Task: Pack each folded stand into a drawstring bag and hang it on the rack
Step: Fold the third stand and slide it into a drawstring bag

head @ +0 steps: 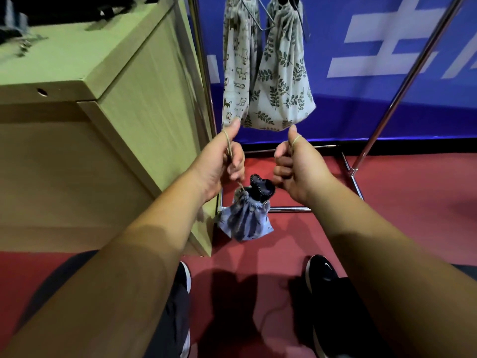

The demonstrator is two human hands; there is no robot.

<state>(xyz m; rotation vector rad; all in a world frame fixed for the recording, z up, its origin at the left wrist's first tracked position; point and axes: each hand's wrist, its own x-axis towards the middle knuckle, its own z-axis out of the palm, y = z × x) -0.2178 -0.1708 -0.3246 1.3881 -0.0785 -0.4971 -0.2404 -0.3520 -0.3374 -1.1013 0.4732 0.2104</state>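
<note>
A small blue patterned drawstring bag (246, 220) hangs below my hands, its mouth gathered, with a dark stitched piece (260, 188) sticking out of the top. My left hand (222, 164) grips one tan drawstring, looped over the thumb. Over the thumb of my right hand (296, 166) runs the other string, gripped in a curled fist. Two filled bags hang on the metal rack (402, 86) ahead: a cat-print one (236, 71) and a leaf-print one (282, 81).
A light wooden table (108, 81) stands close on the left, its corner beside my left arm. The rack's base bars (353, 179) lie on the red floor. A blue banner wall is behind. My black shoes (322, 277) are below.
</note>
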